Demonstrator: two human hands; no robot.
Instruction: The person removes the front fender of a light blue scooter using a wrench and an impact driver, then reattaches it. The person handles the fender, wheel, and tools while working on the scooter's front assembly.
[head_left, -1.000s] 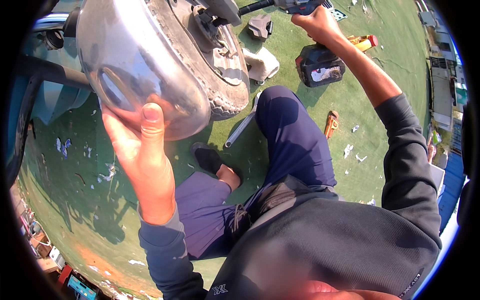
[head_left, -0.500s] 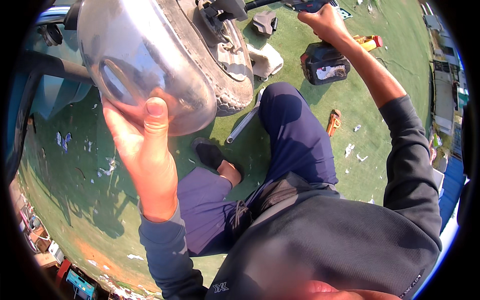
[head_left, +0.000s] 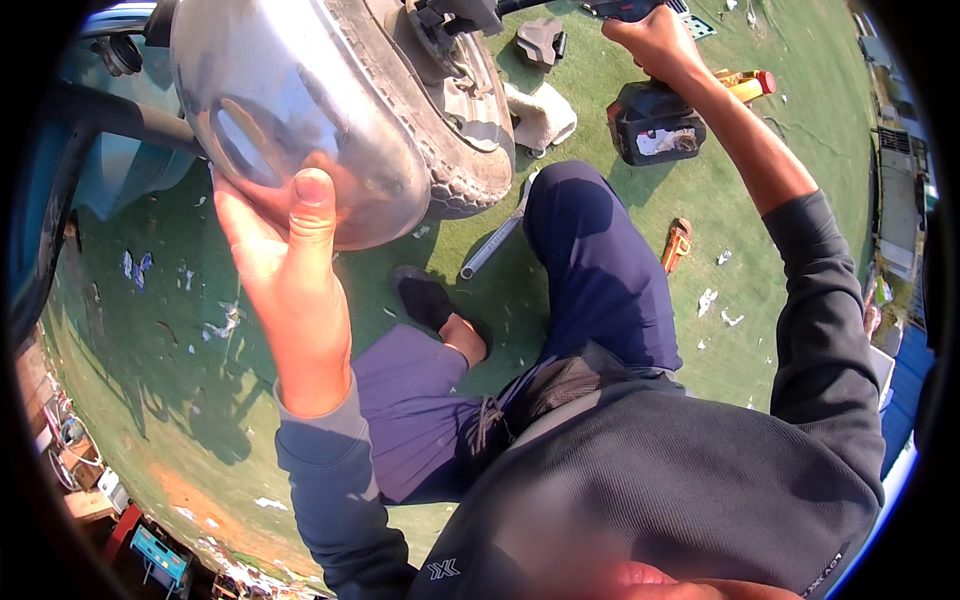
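Observation:
A shiny metal fender curves over a worn, dusty tyre at the upper left. My left hand grips the fender's lower edge, its thumb lying on the outer face while the other fingers are mostly hidden. At the top edge, my right hand is wrapped round a black power tool, which the frame partly cuts off. From the tool a dark shaft runs left toward the black parts at the wheel hub. Whether its tip touches them is hard to make out.
A black jug-like container stands below my right forearm, beside a yellow, red-ended tool. On the green ground lie a long wrench, an orange pipe wrench, a white cloth and a grey part. A dark frame bar borders the left.
The view has shifted slightly, moving most of the scene a little to the right. Both hands keep their holds on the fender and the power tool.

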